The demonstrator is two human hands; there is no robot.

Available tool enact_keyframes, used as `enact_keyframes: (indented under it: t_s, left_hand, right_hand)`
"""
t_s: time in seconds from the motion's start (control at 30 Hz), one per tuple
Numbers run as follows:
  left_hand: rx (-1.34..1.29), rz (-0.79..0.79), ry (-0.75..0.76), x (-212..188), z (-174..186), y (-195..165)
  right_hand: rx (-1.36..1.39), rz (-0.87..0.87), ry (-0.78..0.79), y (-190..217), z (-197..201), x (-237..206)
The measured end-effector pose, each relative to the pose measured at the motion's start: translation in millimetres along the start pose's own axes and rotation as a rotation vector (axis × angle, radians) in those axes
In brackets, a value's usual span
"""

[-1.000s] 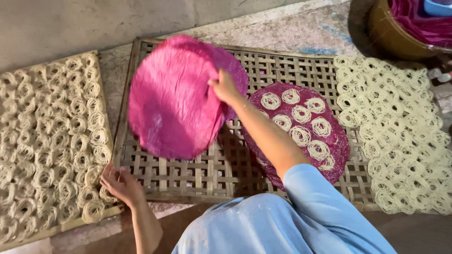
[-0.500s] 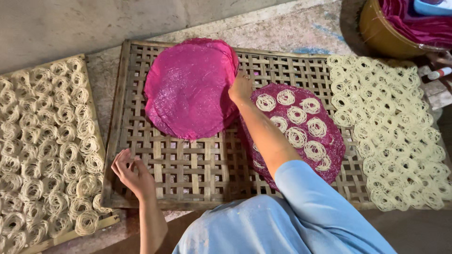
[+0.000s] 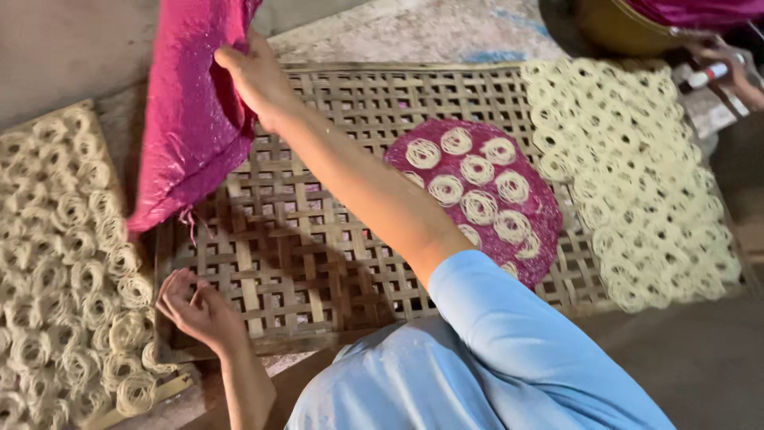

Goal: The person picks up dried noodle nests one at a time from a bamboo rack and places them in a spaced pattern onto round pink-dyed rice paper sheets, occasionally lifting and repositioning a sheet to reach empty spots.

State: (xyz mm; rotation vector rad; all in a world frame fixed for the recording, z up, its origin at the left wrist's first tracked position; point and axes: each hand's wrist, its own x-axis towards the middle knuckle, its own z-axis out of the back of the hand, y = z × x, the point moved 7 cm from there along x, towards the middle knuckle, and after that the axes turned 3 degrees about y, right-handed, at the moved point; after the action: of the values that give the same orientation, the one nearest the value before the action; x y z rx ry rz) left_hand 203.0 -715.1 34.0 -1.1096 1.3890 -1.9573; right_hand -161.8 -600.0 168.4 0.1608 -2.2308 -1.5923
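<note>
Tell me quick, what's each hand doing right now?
Left hand: open, resting on the woven bamboo lattice tray.
Right hand: closed on the round magenta woven mat, lifted.

Soft, even daylight, a dim shaded top-right corner, slight motion blur, and faint shadows.

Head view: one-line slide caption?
Right hand lifts pink mat off bamboo rack; left hand rests on its edge.

The magenta mat [image 3: 191, 119] looks like coarse woven plastic with a faint sheen — the lattice tray [image 3: 318, 231] beneath is matt, rough split bamboo — the noodle coils [image 3: 637, 175] stringy, dull.
</note>
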Motion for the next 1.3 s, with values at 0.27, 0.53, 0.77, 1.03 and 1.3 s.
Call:
enact_keyframes:
  t_s: [0.27, 0.53, 0.77, 1.03, 1.3]
  left_hand:
    - [0.039, -0.072, 0.213, -48, -53, -17]
    - [0.554, -0.321, 0.864, -175, -184, -40]
    - [0.689, -0.345, 0.909, -251, -245, -81]
    - [0.445, -0.170, 0.924, -287, -277, -71]
    - [-0.241, 0.401, 0.916, -282, -317, -50]
  right_hand:
    - [-0.180, -0.421, -0.061, -86, 77, -87]
    - [-0.580, -0.199, -0.271, -46, 367, -266]
    - [-1.470, -0.222, -0.536, 78, 562, -429]
    - [-1.194, -0.437, -0.512, 69, 596, -458]
    - [-0.338, -0.335, -0.392, 93, 570, -453]
